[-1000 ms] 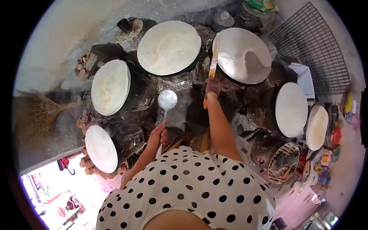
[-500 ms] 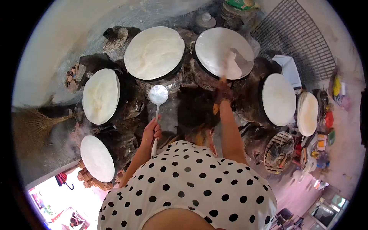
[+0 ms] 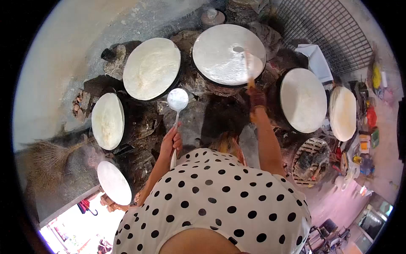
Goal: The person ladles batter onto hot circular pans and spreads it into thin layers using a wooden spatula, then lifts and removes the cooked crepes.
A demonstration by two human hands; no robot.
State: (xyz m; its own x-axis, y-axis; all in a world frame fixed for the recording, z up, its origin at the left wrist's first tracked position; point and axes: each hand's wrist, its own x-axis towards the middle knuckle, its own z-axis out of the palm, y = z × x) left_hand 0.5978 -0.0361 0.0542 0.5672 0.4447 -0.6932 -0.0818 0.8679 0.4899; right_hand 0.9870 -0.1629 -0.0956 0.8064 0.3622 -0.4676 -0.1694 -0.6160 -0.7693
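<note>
My left hand (image 3: 171, 142) is closed around the handle of a metal ladle (image 3: 178, 99), whose round bowl has white batter on it. The ladle is held above the floor, apart from the griddles. My right hand (image 3: 256, 100), dark over the fingers, grips a wooden-handled spreader (image 3: 251, 81); its pale blade is smeared by motion. That blade is over the right part of the round griddle (image 3: 220, 53) at the back centre. Wet white batter coats most of this griddle, with a small dark spot bare near its upper right.
Other round griddles with pale sheets stand around me: back left (image 3: 152, 69), left (image 3: 108, 121), lower left (image 3: 114, 183) and right (image 3: 303, 100). A stack of flatbreads (image 3: 343, 113) is beside the right griddle. A slatted basket (image 3: 311, 163) sits lower right, a straw broom (image 3: 53, 158) far left.
The spreader has swept across the back griddle, and the large dark bare patch there has shrunk to a small spot. My view has turned slightly. The ladle stays in my left hand.
</note>
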